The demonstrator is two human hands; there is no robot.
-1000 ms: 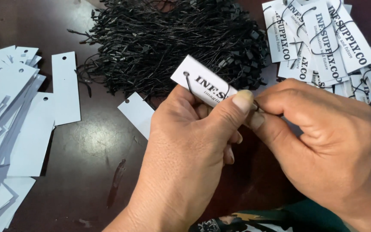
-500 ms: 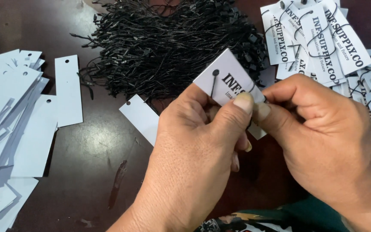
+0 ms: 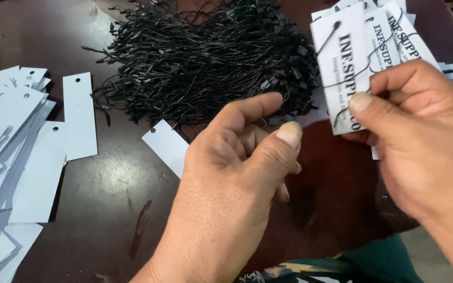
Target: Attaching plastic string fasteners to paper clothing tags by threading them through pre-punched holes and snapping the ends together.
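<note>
Holding one strung tag (image 3: 342, 68): right hand (image 3: 420, 136); left hand (image 3: 237, 173) empty.

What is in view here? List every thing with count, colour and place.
held tag: one, white, black print, black cord through its hole, upper right in the right hand
cords: a heap, black, top centre
tag pile: many, white, blank side up, left edge
strung tags: several, white with black cords, top right
loose tag: one, white, centre
table: one, dark brown
hands: left hand empty, centre; right hand pinching the held tag
</note>
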